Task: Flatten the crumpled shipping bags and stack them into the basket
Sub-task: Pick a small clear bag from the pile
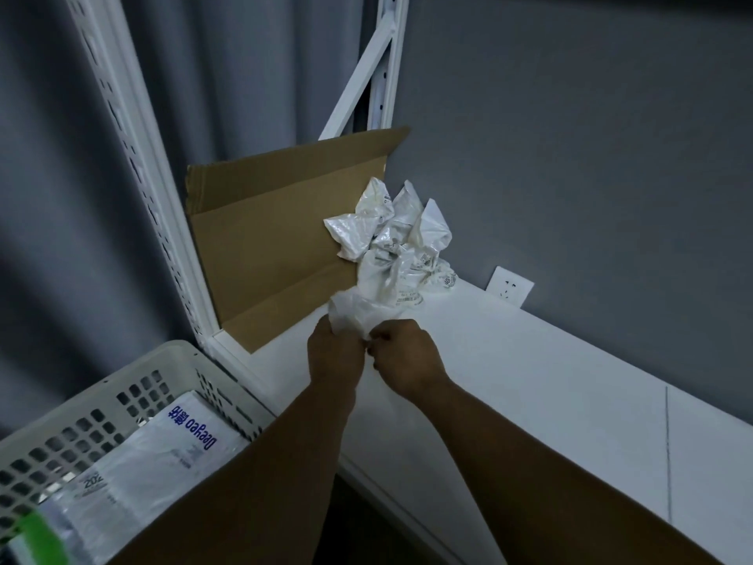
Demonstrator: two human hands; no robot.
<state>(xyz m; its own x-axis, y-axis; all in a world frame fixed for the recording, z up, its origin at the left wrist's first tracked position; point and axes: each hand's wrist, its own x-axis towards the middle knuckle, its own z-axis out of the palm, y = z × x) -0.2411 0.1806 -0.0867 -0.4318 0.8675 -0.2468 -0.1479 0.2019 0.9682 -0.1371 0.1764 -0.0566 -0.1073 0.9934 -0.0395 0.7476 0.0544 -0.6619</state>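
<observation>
White basket holds flattened shipping bags (blue print on top)

Heap of crumpled plastic shipping bags: glossy white, scattered small black print on labels.
Translucent crumpled plastic bag, nearest: milky white.
Rectangular plastic basket: off-white, grid of square cut-outs in walls.
Flat plastic mailer in basket: white, blue lettering, faint grey print.
Flat corrugated cardboard sheet: plain brown.
Flat shelf board: plain white.
Metal rack upright: white, rows of punched holes.
Painted wall: uniform grey.
Square wall socket: white.
</observation>
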